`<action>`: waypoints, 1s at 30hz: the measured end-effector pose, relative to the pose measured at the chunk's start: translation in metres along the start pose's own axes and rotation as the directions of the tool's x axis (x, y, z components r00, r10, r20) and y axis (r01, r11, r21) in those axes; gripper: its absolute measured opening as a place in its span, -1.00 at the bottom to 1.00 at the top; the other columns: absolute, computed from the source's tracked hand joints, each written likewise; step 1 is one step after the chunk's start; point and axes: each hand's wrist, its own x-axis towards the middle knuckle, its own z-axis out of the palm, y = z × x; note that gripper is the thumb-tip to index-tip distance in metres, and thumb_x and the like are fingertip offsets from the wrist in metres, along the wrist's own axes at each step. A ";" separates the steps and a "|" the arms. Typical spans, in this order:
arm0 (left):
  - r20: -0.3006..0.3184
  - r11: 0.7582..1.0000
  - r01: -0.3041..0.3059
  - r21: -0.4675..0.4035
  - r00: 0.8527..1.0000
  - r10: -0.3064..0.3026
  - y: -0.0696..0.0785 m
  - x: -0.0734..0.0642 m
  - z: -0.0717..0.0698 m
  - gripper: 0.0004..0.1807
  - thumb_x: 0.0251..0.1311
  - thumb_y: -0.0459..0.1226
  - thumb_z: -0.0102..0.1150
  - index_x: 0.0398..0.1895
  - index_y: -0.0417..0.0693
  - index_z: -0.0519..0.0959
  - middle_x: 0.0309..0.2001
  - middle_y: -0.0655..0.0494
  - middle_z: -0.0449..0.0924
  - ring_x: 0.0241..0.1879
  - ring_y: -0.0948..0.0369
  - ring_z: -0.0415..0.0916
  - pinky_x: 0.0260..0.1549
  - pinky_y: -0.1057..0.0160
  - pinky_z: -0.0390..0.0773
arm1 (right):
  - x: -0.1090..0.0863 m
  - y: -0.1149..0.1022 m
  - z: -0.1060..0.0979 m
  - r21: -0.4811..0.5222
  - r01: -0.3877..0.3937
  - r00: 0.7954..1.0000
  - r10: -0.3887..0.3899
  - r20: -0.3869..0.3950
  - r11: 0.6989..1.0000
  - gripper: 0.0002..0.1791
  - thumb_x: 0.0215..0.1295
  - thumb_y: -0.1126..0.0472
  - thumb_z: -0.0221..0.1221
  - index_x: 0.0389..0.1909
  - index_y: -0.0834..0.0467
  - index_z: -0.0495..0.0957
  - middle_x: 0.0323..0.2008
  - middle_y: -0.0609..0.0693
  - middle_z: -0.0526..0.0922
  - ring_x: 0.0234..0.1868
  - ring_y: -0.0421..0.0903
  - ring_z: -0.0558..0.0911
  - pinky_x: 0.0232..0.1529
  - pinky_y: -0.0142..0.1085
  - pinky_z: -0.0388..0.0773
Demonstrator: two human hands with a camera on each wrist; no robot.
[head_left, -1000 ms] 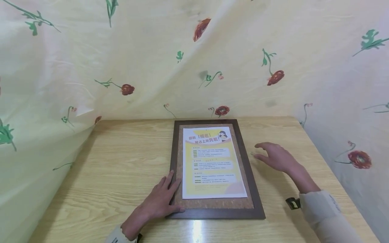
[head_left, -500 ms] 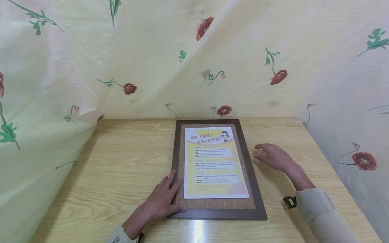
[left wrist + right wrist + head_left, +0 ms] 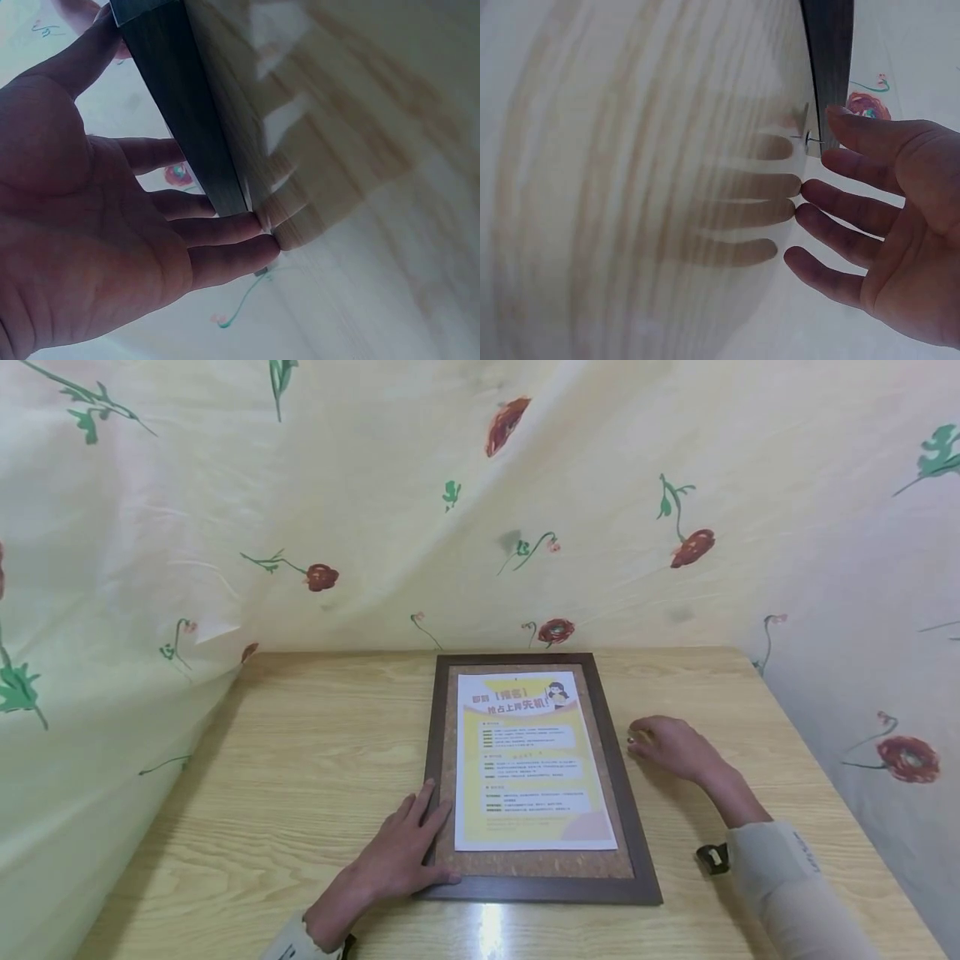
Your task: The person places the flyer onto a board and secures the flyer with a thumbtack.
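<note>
Since the earlier frame, the right hand (image 3: 675,748) has brought its thumb nearer the forefinger. A tiny pin (image 3: 808,138) lies on the tabletop (image 3: 322,735) just beside those loosely bent fingers; I cannot tell whether they touch it. Left of it lies a framed cork board (image 3: 540,864) bearing a yellow poster (image 3: 532,768). The left hand (image 3: 397,853), fingers spread, rests against its near left corner. Picking up the pin seems in hand; next likely calls for a delicate fingertip pinch.

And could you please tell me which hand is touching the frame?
The left hand: it rests on the frame at its near left corner. The right hand is apart from it, near a pin.
</note>
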 end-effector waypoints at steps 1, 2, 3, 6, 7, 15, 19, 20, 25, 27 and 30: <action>0.000 1.000 0.000 0.000 1.000 0.000 0.000 0.000 0.000 0.04 0.04 0.18 0.38 0.49 -0.15 0.22 0.53 -0.29 -0.13 0.40 -0.37 0.01 0.22 -0.33 0.24 | 0.000 0.001 0.001 -0.002 0.007 1.000 -0.007 -0.005 1.000 -0.70 0.30 0.29 0.26 -0.06 0.43 0.59 -0.06 0.38 0.63 0.02 0.37 0.57 0.03 0.21 0.47; 0.000 1.000 0.000 0.000 1.000 0.000 0.000 0.000 0.000 0.04 0.04 0.18 0.38 0.49 -0.15 0.22 0.53 -0.29 -0.13 0.40 -0.37 0.01 0.22 -0.33 0.24 | 0.001 0.002 0.001 -0.005 0.019 1.000 -0.019 -0.013 1.000 -0.71 0.29 0.30 0.27 -0.07 0.43 0.60 -0.07 0.38 0.64 0.01 0.37 0.58 0.04 0.21 0.47; 0.000 1.000 0.000 -0.001 1.000 0.000 0.000 0.000 0.000 0.04 0.04 0.18 0.38 0.49 -0.15 0.22 0.53 -0.29 -0.13 0.40 -0.37 0.00 0.22 -0.33 0.24 | 0.001 0.002 0.001 -0.007 0.029 0.999 -0.029 -0.021 1.000 -0.71 0.27 0.30 0.28 -0.09 0.43 0.60 -0.08 0.37 0.64 0.01 0.37 0.58 0.05 0.21 0.46; -0.003 1.000 -0.001 0.002 1.000 0.001 0.000 0.000 0.000 0.04 0.03 0.18 0.38 0.49 -0.15 0.22 0.53 -0.29 -0.13 0.40 -0.37 0.01 0.22 -0.33 0.24 | 0.002 0.004 0.002 0.005 0.049 0.998 -0.049 -0.046 0.999 -0.73 0.25 0.31 0.30 -0.11 0.41 0.61 -0.09 0.36 0.64 0.01 0.36 0.57 0.07 0.22 0.44; -0.004 1.000 -0.001 0.003 1.000 0.001 0.000 0.000 0.000 0.04 0.03 0.19 0.38 0.49 -0.15 0.22 0.53 -0.29 -0.13 0.40 -0.37 0.01 0.22 -0.33 0.24 | 0.002 0.005 0.003 0.009 0.053 0.997 -0.052 -0.055 0.999 -0.74 0.25 0.32 0.30 -0.12 0.40 0.62 -0.09 0.36 0.64 0.01 0.36 0.57 0.08 0.22 0.43; -0.011 1.000 -0.008 0.003 1.000 0.008 0.000 0.000 0.000 0.03 0.04 0.18 0.38 0.48 -0.15 0.23 0.53 -0.30 -0.12 0.40 -0.37 0.01 0.22 -0.32 0.25 | 0.001 0.009 0.005 0.032 0.079 0.993 -0.076 -0.086 0.996 -0.81 0.21 0.34 0.33 -0.18 0.35 0.65 -0.08 0.36 0.62 0.03 0.38 0.54 0.09 0.24 0.41; -0.010 1.000 -0.013 -0.002 1.000 0.013 0.000 0.000 0.000 0.02 0.05 0.17 0.39 0.48 -0.15 0.23 0.53 -0.30 -0.12 0.40 -0.37 0.01 0.22 -0.32 0.25 | 0.001 0.011 0.006 0.047 0.086 0.992 -0.081 -0.095 0.995 -0.82 0.18 0.37 0.34 -0.21 0.35 0.66 -0.07 0.40 0.60 0.04 0.40 0.52 0.10 0.25 0.39; -0.010 1.000 -0.015 -0.003 1.000 0.015 0.000 0.000 0.000 0.02 0.05 0.17 0.39 0.48 -0.16 0.23 0.53 -0.30 -0.12 0.40 -0.37 0.01 0.21 -0.32 0.25 | 0.002 0.012 0.007 0.053 0.087 0.991 -0.081 -0.102 0.995 -0.82 0.17 0.37 0.34 -0.22 0.35 0.66 -0.07 0.41 0.60 0.05 0.40 0.51 0.10 0.26 0.39; -0.008 1.000 -0.013 0.000 1.000 0.013 0.000 0.000 0.000 0.02 0.05 0.17 0.38 0.48 -0.15 0.23 0.53 -0.30 -0.11 0.40 -0.36 0.02 0.21 -0.31 0.26 | 0.002 0.019 0.014 0.109 0.071 0.987 -0.054 -0.151 0.992 -0.86 0.15 0.38 0.37 -0.26 0.32 0.69 -0.05 0.41 0.58 0.05 0.38 0.50 0.09 0.25 0.37; -0.006 1.000 -0.009 0.002 1.000 0.009 0.000 0.000 0.001 0.02 0.05 0.18 0.38 0.48 -0.15 0.23 0.53 -0.30 -0.11 0.40 -0.36 0.02 0.22 -0.31 0.26 | 0.002 0.022 0.017 0.133 0.057 0.985 -0.034 -0.166 0.989 -0.87 0.14 0.38 0.38 -0.28 0.31 0.70 -0.05 0.40 0.57 0.05 0.37 0.50 0.08 0.26 0.37; 0.000 1.000 -0.002 -0.003 1.000 0.002 0.000 0.000 0.000 0.02 0.05 0.18 0.38 0.48 -0.15 0.23 0.53 -0.29 -0.12 0.40 -0.36 0.01 0.22 -0.31 0.25 | 0.003 0.024 0.020 0.154 0.047 0.983 -0.019 -0.184 0.987 -0.89 0.13 0.38 0.39 -0.31 0.29 0.70 -0.05 0.39 0.57 0.04 0.35 0.50 0.06 0.26 0.38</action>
